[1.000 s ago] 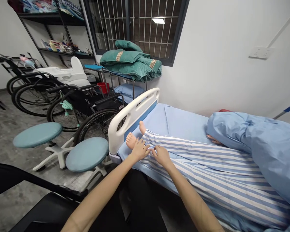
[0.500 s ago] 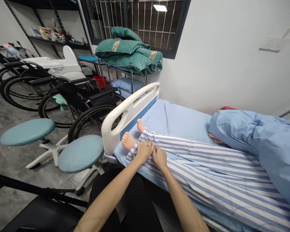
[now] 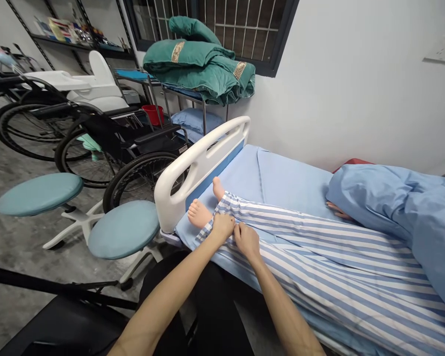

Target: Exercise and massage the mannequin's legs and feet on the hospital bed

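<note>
head view: my left hand (image 3: 222,228) is pinching the striped trouser leg (image 3: 304,262) right by the cuff, just above the bare foot (image 3: 199,213). my right hand (image 3: 246,242) sits just beside it, fingers pressed together on the same cloth. the leg lies along the blue bed sheet (image 3: 282,190), near the white footboard (image 3: 178,190). a blue blanket (image 3: 404,212) covers the far end of the bed, and a round stool (image 3: 124,230) stands just off the bed's side.

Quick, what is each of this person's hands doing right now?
Left hand: closed, gripping the striped trouser cuff.
Right hand: closed, apparently pinching the fabric of the same trouser leg.
</note>
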`<control>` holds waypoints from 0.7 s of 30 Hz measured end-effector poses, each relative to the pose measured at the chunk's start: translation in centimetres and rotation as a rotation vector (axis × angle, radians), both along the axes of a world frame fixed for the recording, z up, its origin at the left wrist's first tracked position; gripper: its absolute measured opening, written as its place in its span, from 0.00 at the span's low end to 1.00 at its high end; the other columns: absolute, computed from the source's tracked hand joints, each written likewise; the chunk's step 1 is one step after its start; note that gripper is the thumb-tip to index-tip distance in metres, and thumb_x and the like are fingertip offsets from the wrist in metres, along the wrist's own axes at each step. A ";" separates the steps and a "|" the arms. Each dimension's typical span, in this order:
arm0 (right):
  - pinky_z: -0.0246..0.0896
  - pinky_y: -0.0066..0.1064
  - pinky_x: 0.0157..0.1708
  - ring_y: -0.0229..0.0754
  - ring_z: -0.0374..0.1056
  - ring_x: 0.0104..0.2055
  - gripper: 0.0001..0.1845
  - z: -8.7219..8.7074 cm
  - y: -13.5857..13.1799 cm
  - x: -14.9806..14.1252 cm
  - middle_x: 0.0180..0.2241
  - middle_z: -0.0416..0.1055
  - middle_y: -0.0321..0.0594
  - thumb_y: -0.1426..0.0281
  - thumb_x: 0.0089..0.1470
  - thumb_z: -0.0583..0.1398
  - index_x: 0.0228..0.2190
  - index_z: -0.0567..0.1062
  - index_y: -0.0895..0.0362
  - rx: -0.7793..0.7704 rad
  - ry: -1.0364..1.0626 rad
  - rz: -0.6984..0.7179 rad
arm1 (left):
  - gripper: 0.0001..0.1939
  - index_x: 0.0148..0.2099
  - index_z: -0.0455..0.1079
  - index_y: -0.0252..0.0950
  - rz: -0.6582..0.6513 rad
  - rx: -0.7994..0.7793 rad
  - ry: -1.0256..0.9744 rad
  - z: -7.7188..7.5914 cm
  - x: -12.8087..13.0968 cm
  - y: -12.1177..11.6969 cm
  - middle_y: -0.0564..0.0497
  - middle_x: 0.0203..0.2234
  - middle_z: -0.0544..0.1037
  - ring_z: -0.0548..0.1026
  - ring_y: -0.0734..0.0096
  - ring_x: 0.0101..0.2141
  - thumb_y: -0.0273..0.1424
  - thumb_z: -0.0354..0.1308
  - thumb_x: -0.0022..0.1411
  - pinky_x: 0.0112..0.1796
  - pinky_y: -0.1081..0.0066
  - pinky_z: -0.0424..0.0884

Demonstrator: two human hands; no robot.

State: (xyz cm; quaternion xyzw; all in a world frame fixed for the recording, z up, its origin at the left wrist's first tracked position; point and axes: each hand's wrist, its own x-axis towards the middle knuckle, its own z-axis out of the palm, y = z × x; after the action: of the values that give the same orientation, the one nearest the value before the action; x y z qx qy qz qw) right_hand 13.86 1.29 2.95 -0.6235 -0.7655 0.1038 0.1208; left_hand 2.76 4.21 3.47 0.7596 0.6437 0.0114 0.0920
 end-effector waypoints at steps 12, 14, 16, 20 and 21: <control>0.45 0.28 0.27 0.40 0.69 0.32 0.22 0.1 -0.1 -0.1 0.30 0.75 0.42 0.64 0.63 0.43 0.30 0.73 0.57 0.001 0.006 0.013 | 0.20 0.43 0.72 0.29 -0.018 0.035 0.000 -1.1 -0.5 0.2 0.38 0.34 0.78 0.76 0.56 0.39 0.34 0.41 0.64 0.40 0.60 0.68; 0.43 0.29 0.26 0.40 0.69 0.31 0.22 0.3 -0.1 0.0 0.29 0.75 0.41 0.64 0.63 0.43 0.29 0.73 0.56 0.003 0.029 0.033 | 0.20 0.43 0.72 0.29 -0.008 0.033 -0.002 -1.1 -0.5 0.2 0.37 0.35 0.78 0.76 0.56 0.39 0.34 0.41 0.64 0.40 0.60 0.68; 0.42 0.29 0.26 0.39 0.69 0.30 0.23 0.9 -0.1 0.2 0.28 0.75 0.40 0.64 0.63 0.43 0.28 0.73 0.56 -0.003 0.058 0.082 | 0.20 0.43 0.72 0.29 -0.007 0.033 0.000 -1.0 -0.5 0.2 0.37 0.35 0.78 0.75 0.56 0.39 0.35 0.42 0.64 0.40 0.60 0.68; 0.41 0.29 0.26 0.38 0.68 0.28 0.21 1.8 0.0 0.7 0.27 0.75 0.39 0.64 0.62 0.46 0.27 0.73 0.56 0.036 0.093 0.131 | 0.20 0.42 0.72 0.30 0.006 0.045 -0.002 -1.1 -0.5 0.1 0.38 0.36 0.78 0.76 0.55 0.39 0.35 0.42 0.63 0.39 0.60 0.68; 0.41 0.29 0.25 0.38 0.68 0.28 0.20 1.8 0.1 0.7 0.27 0.75 0.39 0.64 0.62 0.46 0.27 0.73 0.56 0.043 0.096 0.124 | 0.20 0.41 0.72 0.30 0.010 0.053 -0.001 -1.1 -0.5 0.0 0.38 0.35 0.78 0.76 0.55 0.38 0.35 0.41 0.63 0.39 0.60 0.68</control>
State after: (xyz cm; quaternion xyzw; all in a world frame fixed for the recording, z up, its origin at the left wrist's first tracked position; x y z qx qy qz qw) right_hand 14.59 1.36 4.71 -0.5665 -0.7980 0.1244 0.1641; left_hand 2.25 4.24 2.35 0.7585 0.6470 0.0291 0.0722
